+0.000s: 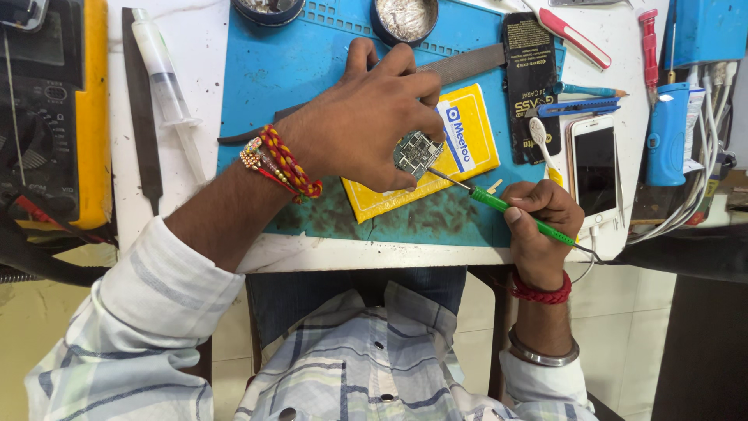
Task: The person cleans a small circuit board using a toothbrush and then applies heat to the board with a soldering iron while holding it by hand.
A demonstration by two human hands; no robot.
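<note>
My left hand (362, 121) pinches a small grey circuit board (418, 152) between thumb and fingers, held over a yellow pad (467, 148) on the blue work mat (280, 70). My right hand (541, 214) grips a green-handled soldering iron (518, 214). Its thin metal tip reaches up-left and touches the lower right edge of the board. A cable runs from the iron's back end past my right wrist.
A syringe (165, 74) and a flat file (142, 109) lie left of the mat, beside a yellow meter (54, 109). Two round tins (403, 17) sit at the mat's top. A phone (596, 168), toothbrush (543, 144), blue cutter (576, 107), screwdrivers and cables crowd the right.
</note>
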